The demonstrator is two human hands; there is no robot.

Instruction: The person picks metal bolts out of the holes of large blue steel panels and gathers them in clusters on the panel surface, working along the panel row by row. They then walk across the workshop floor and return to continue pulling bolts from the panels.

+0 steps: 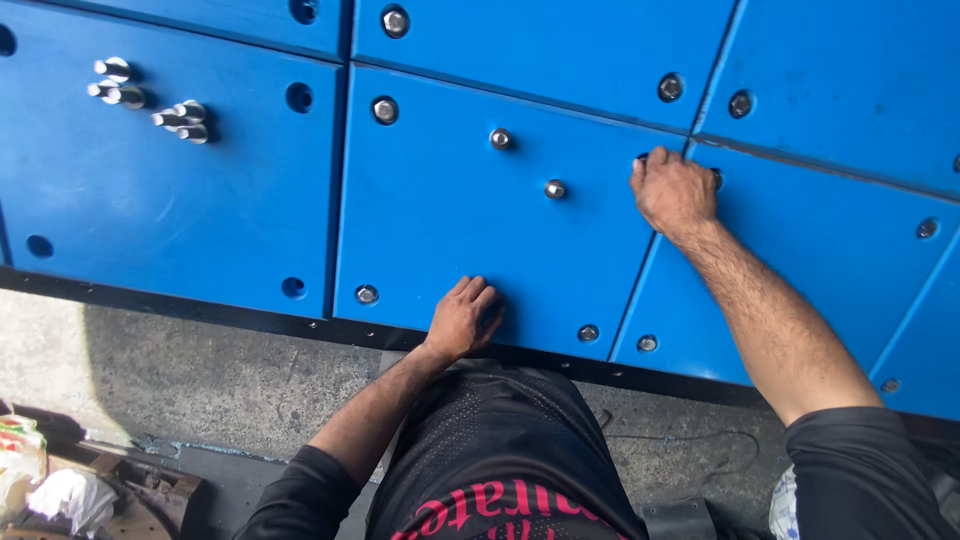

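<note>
- The middle blue panel (470, 230) is the thing under both hands; it lies flat, roughly square, its long edges running from the near black-rimmed edge up and away, slightly tilted to the right; its seams with the neighbouring panels run the same way
- The right hand (675, 192) rests at the panel's far right corner, on the seam; its grip is curled together over something at a hole there, which the fingers hide, so I cannot tell what is held
- The left hand (465, 318) presses on the panel's near edge; its fingers are bent, knuckles down, grip closed on nothing visible
- Two bolts (527, 163) stand upright out of the panel between the hands, stems pointing up towards the camera; recessed bolt heads (385, 109) sit in the corner holes
- The left blue panel (170, 190) carries a cluster of loose silver bolts (150, 98), lying on their sides, beside open holes
- More blue panels lie to the right (830, 240) and beyond
- A concrete floor (220, 380) lies below the black edge; crumpled rags (60, 495) sit at the lower left
</note>
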